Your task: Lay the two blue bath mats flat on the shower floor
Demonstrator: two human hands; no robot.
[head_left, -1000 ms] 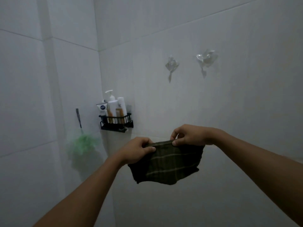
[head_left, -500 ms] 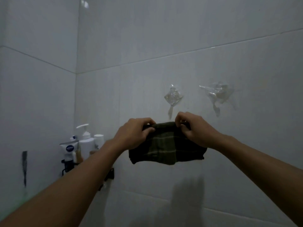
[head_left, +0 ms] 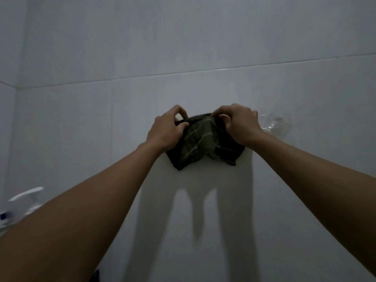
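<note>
1. A white pump bottle [head_left: 24,200] stands blurred at the far left edge.
2. The left hand [head_left: 165,131] pinches the top hem of a dark green striped cloth [head_left: 200,143] between thumb and forefinger, against the white tiled wall [head_left: 101,119].
3. The cloth sags limp and bunched, evidently light and soft; its upper edge looks the surest hold.
4. The right hand [head_left: 240,125] pinches the same hem.
5. A clear wall hook [head_left: 274,124] sits just right. No blue bath mats or shower floor are in view.
</note>
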